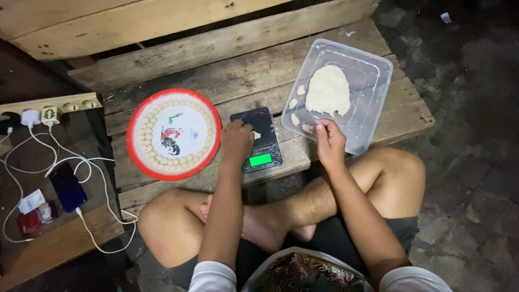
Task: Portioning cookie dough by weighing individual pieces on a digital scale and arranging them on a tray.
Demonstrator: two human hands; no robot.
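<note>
Right now the small dough piece (256, 135) sits on the black scale (260, 139), touching your left hand (236, 141), whose fingertips pinch it. Your right hand (328, 141) lies to its right, fingers closed on a bit at the clear tray's (373, 81) near edge, below the dough slab (328, 91); the plate (173, 134) of dough balls lies left.
</note>
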